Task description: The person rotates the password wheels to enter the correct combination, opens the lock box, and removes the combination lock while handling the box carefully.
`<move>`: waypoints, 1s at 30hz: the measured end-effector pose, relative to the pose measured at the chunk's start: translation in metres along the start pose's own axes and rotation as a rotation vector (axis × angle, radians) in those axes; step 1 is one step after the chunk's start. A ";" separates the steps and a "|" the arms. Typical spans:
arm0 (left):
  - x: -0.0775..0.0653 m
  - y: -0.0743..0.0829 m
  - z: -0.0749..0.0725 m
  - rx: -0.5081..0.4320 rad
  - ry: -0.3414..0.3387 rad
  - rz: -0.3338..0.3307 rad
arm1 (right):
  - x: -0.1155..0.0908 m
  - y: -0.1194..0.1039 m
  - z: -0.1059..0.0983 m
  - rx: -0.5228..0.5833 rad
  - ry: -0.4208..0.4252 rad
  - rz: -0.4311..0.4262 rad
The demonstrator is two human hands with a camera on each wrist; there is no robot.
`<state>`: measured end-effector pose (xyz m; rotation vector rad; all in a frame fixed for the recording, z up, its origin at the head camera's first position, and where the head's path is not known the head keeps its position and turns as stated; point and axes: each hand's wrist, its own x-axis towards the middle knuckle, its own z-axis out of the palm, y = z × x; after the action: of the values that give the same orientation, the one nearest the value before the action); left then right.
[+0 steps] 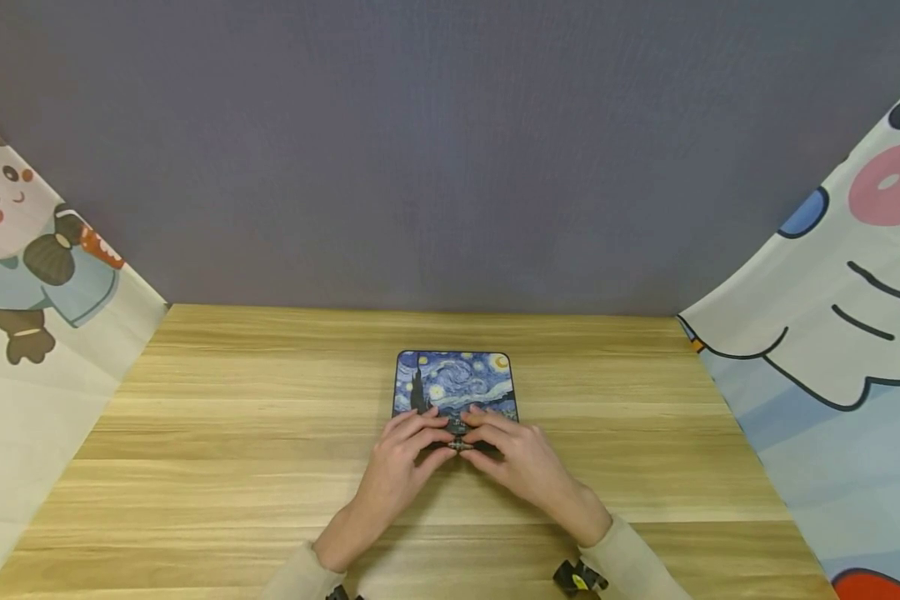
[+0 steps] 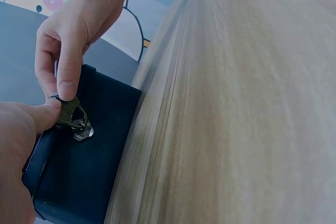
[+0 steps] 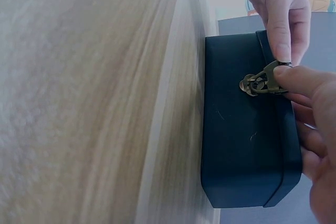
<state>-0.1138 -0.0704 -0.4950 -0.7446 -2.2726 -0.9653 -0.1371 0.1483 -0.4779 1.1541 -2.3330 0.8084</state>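
A dark box (image 3: 241, 129) with a starry-night painting on its lid (image 1: 457, 379) sits on the table, its front bearing a brass-coloured metal latch (image 3: 265, 80). My left hand (image 1: 401, 454) comes in from the left and pinches the latch near its upper end. From the other side, my right hand (image 1: 521, 458) pinches the same latch, its thumb next to the left thumb. In the left wrist view the lower loop of the latch (image 2: 81, 116) lies over a small metal catch plate (image 2: 84, 132) on the box front. The lid is down. Fingertips hide part of the latch.
The box stands on a wood-grain table (image 1: 232, 433). A grey panel (image 1: 420, 150) rises behind the table's back edge. Cartoon-printed cloths hang at the left (image 1: 45, 275) and right (image 1: 832, 333) sides.
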 end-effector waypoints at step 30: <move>0.002 -0.002 -0.003 -0.012 -0.025 0.022 | 0.000 0.001 0.001 -0.003 0.004 -0.009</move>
<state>-0.1153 -0.0738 -0.4928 -0.7889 -2.2771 -0.9659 -0.1382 0.1486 -0.4787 1.1599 -2.3229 0.8031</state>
